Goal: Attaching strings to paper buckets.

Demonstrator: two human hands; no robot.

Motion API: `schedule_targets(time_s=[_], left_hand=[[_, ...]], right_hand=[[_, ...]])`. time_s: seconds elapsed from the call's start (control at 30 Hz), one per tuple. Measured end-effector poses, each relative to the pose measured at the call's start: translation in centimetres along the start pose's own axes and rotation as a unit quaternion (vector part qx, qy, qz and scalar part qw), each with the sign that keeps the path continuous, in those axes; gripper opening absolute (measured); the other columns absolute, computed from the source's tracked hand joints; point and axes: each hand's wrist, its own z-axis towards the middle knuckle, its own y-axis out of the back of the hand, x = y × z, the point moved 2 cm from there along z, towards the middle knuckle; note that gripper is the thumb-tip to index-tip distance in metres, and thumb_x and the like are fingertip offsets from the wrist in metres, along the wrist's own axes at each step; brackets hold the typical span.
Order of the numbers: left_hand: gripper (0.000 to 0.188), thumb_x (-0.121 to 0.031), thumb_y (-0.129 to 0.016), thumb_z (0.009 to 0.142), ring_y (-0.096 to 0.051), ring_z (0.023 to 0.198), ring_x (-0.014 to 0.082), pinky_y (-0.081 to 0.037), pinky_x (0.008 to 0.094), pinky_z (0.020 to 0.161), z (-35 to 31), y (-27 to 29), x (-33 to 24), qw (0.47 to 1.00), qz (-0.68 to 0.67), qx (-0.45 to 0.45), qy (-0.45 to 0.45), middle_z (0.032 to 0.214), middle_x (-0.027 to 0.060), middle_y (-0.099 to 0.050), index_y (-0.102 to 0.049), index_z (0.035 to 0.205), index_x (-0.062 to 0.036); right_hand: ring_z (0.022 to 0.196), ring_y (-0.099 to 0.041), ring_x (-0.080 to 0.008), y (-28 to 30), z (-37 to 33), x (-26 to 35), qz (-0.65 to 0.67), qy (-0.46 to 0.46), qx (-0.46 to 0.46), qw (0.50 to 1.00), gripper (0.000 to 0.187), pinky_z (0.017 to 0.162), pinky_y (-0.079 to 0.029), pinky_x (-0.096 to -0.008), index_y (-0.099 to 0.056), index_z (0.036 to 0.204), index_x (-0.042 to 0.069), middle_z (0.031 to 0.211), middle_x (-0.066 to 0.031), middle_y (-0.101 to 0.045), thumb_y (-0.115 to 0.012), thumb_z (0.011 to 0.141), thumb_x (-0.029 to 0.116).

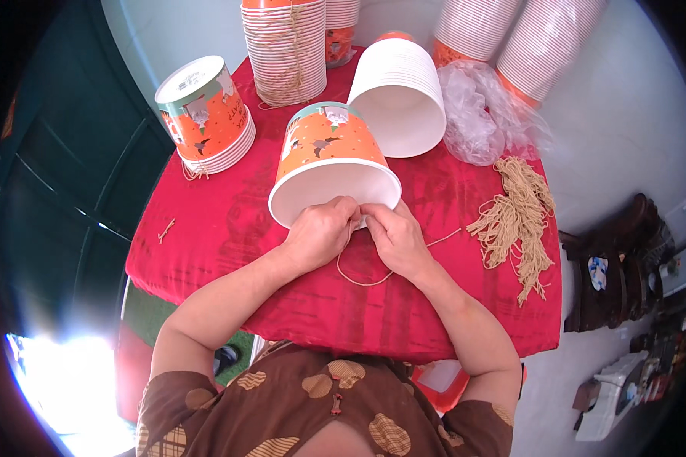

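An orange paper bucket (331,145) with a green base and printed figures lies tilted on the table, its white open mouth facing me. At the near edge of its rim my left hand (320,232) is closed, fingers pinched around a thin tan string (358,283). My right hand (398,238) meets it there, thumb and fingertips pinching at the string by the rim. The string hangs in a loop below both hands, and one end sticks out past my right wrist. Exactly how the string meets the rim is hidden by my fingers.
A red cloth covers the table (206,244). At the left stands a short upside-down bucket stack (206,126); behind are a tall string-wrapped stack (286,53) and a white nested stack on its side (404,99). Crumpled plastic (476,114) and a string bundle (518,217) lie right.
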Motion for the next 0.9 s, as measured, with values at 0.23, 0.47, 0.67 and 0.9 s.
schedule_targets(time_s=[0.23, 0.47, 0.67, 0.9], left_hand=[[0.014, -0.005, -0.069, 0.082, -0.065, 0.071, 0.0366, -0.051, 0.0434, 0.060, 0.0, 0.4, -0.2, 1.000, -0.008, 0.012, 0.001, 0.081, 0.0150, -0.065, -0.055, 0.086, -0.0035], [0.010, -0.003, -0.068, 0.082, -0.065, 0.072, 0.0340, -0.051, 0.0405, 0.062, -0.2, 0.9, 0.1, 0.999, -0.037, 0.030, 0.017, 0.081, 0.0150, -0.065, -0.058, 0.086, -0.0016], [0.005, 0.000, -0.064, 0.082, -0.066, 0.073, 0.0284, -0.051, 0.0373, 0.064, -0.1, 0.8, 0.7, 0.995, -0.072, 0.040, 0.064, 0.079, 0.0148, -0.065, -0.060, 0.086, 0.0009], [0.003, 0.000, -0.059, 0.080, -0.063, 0.078, 0.0389, -0.051, 0.0459, 0.069, 0.1, 0.8, 0.2, 0.995, -0.058, -0.003, 0.076, 0.086, 0.0191, -0.062, -0.057, 0.081, 0.0015]], right_hand=[[0.083, -0.057, -0.0339, 0.2, -0.1, 0.4, 0.003, -0.008, 0.025, 1.000, 0.011, 0.071, -0.048, -0.0442, -0.065, 0.094, 0.006, 0.084, -0.0156, -0.061, -0.065, 0.083, 0.009], [0.079, -0.057, -0.0324, 0.4, 0.0, 0.8, 0.019, -0.018, 0.030, 0.999, 0.009, 0.069, -0.048, -0.0431, -0.061, 0.086, 0.004, 0.079, -0.0137, -0.061, -0.068, 0.081, 0.007], [0.079, -0.057, -0.0321, 0.7, -0.1, 0.9, 0.023, -0.002, 0.038, 0.999, 0.010, 0.068, -0.047, -0.0429, -0.060, 0.084, 0.004, 0.079, -0.0138, -0.059, -0.069, 0.079, 0.005], [0.080, -0.056, -0.0321, 0.6, -0.3, 1.0, -0.014, 0.060, 0.059, 0.996, 0.009, 0.070, -0.048, -0.0425, -0.060, 0.083, 0.002, 0.084, -0.0141, -0.057, -0.068, 0.078, 0.003]])
